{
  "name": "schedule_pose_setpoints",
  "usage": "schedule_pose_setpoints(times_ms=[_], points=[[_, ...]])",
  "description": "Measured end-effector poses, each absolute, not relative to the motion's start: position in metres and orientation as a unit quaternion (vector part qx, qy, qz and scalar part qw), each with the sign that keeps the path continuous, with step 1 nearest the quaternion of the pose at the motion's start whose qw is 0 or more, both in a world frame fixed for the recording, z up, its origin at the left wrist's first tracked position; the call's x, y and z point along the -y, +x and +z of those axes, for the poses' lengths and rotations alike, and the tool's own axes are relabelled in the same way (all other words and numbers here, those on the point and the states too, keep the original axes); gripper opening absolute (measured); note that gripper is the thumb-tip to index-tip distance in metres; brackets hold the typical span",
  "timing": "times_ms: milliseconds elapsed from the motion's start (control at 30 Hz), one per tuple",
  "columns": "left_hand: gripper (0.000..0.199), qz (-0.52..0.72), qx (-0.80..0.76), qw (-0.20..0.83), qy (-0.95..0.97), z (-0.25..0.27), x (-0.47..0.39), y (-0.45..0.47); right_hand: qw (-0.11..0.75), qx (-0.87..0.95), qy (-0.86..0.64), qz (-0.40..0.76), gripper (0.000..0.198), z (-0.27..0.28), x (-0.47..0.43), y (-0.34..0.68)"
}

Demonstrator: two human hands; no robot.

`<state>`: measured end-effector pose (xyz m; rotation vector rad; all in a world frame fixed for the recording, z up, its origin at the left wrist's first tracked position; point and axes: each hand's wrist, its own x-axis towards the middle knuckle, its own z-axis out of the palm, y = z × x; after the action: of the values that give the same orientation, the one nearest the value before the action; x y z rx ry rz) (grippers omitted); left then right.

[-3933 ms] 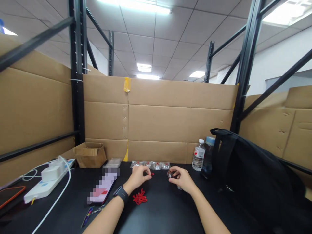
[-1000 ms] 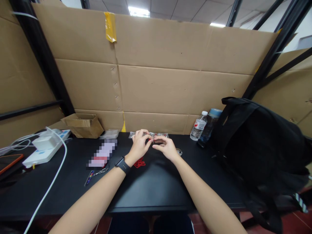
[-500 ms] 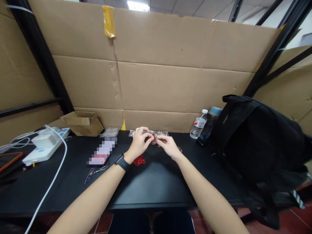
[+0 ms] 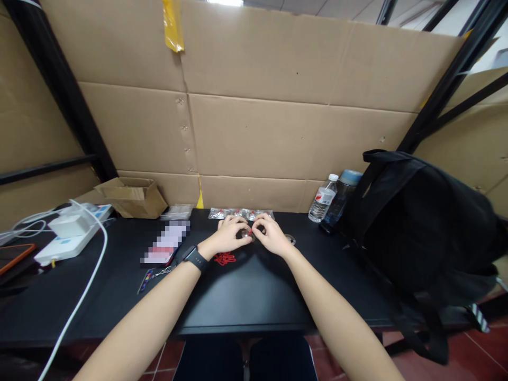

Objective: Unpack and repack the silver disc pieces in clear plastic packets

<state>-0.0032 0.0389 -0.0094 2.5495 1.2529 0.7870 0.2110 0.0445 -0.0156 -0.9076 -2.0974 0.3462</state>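
Partly finger-hidden, small round obj [image 4: 245, 234], pinched btwn L hand [image 4: 230, 235] & R hand [image 4: 273, 236], details unclear

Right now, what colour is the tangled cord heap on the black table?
The tangled cord heap is red; see the head view.

Black backpack [image 4: 428, 227] beside two bottles, clear [image 4: 323, 200] and dark [image 4: 342, 197]

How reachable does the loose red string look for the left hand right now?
Probably yes: the red string lies on the table close by the left hand, its near side uncovered. That hand is busy at a small round object, though.
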Motion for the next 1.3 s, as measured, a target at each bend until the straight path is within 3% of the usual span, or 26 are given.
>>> schedule_pose_setpoints(times_ms=[233,333,500,767,1133,1300], points=[[0.028,0.252,-0.351,0.158,0.888,0.0,-0.055,-0.035,0.313,0.855,-0.408,0.07,0.008,-0.013,-0.043,0.221],[0.018,0.163,-0.348,0.16,0.909,0.003,-0.061,-0.056,0.266,0.855,-0.44,0.065,0.01,-0.008,-0.044,0.229],[0.028,0.069,-0.356,0.18,0.914,0.002,-0.059,-0.063,0.206,0.849,-0.479,0.083,0.012,0.0,-0.056,0.263],[0.013,0.055,-0.411,0.155,0.897,0.008,-0.056,-0.056,0.075,0.807,-0.55,0.203,0.062,0.007,-0.062,0.32],[0.007,0.2,-0.417,0.109,0.88,0.002,-0.059,-0.048,0.123,0.805,-0.55,0.185,0.047,0.006,-0.062,0.321],[0.011,0.267,-0.386,0.167,0.867,0.001,-0.057,-0.041,0.178,0.811,-0.528,0.178,0.04,0.01,-0.059,0.315]])
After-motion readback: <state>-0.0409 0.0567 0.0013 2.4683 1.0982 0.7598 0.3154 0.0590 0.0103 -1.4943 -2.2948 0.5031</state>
